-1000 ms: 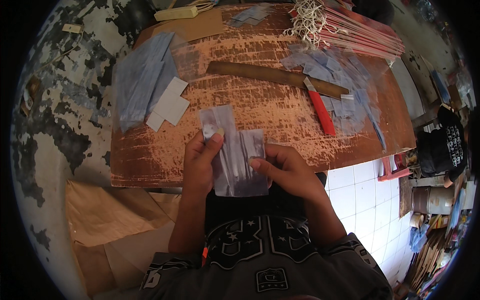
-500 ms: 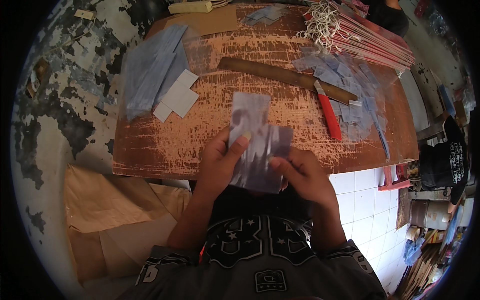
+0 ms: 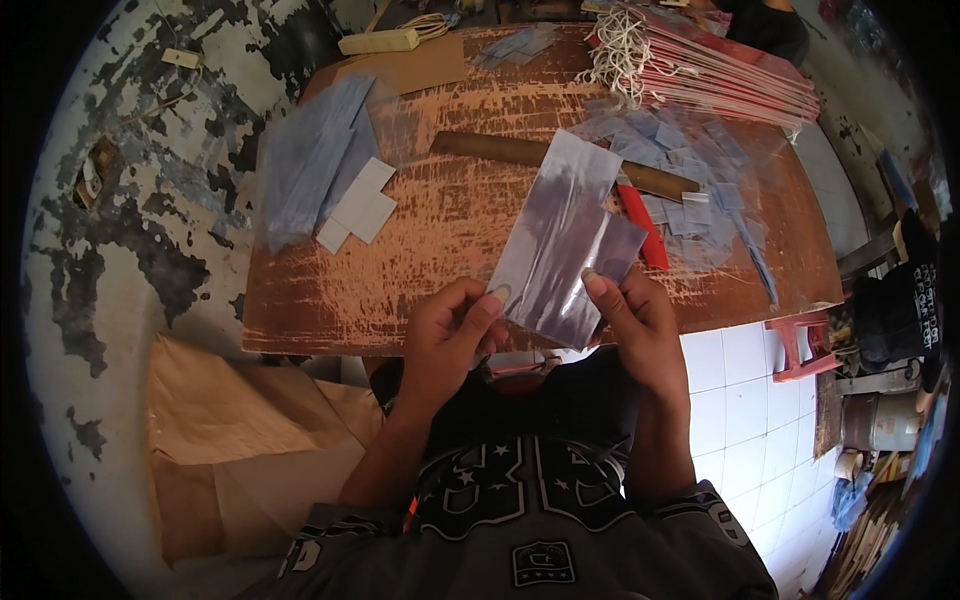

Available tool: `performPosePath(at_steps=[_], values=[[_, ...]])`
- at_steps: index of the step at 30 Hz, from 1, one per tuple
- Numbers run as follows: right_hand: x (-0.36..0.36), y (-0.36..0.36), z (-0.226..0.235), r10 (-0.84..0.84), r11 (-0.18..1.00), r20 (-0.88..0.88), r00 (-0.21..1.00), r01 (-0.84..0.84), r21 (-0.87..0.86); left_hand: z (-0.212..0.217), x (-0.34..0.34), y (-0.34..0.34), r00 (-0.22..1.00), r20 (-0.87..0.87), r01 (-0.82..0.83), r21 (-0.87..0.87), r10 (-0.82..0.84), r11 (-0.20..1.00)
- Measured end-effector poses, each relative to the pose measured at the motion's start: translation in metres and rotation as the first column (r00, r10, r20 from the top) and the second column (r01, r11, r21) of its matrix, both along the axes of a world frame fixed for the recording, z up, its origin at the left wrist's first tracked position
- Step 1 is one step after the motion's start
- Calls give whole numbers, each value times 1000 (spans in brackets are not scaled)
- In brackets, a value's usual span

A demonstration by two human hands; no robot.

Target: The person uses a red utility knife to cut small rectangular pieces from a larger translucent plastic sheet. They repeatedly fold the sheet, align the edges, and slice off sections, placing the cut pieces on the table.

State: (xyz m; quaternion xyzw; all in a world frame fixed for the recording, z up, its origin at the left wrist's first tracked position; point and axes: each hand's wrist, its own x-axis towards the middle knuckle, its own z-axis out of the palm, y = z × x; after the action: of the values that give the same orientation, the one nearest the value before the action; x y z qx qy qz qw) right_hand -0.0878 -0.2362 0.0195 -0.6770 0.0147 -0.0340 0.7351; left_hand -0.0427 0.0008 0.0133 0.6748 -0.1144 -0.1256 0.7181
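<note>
Both hands hold clear, glossy plastic sheets [image 3: 560,235] above the near edge of the table. Two pieces overlap, a longer one and a shorter one at its right, both tilted to the upper right. My left hand [image 3: 455,325] pinches the lower left edge between thumb and fingers. At the lower right, my right hand [image 3: 640,320] grips the sheets with its thumb on top and its fingers mostly hidden behind. Beyond them lie a brown flat strip [image 3: 490,147] and a red-handled cutter [image 3: 643,228], both partly covered by the plastic.
The worn wooden table [image 3: 330,300] carries long plastic sheets [image 3: 318,150] and white card pieces [image 3: 362,208] at left. Small cut plastic pieces [image 3: 690,170] spread at right, below a bundle of red-and-white sticks with strings [image 3: 720,75]. A pink stool [image 3: 803,348] stands on the tiled floor.
The plastic sheets have swung from nearly upright to a tilt toward the upper right, now covering part of the strip and cutter. My right hand has moved right and slightly up.
</note>
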Motion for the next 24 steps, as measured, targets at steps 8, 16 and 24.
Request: performPosePath(at_steps=[8,16,24], values=[[-14,0,-8,-20,999,45,999,19,29,1,-21,-27,971,103,-210,-77,217,975],[-20,-2,-6,15,1000,100,995,-17,14,2,-41,-33,932,144,-309,-167,333,936],[-26,0,4,61,998,126,990,-61,0,10,-43,-22,956,97,-258,-179,278,949]])
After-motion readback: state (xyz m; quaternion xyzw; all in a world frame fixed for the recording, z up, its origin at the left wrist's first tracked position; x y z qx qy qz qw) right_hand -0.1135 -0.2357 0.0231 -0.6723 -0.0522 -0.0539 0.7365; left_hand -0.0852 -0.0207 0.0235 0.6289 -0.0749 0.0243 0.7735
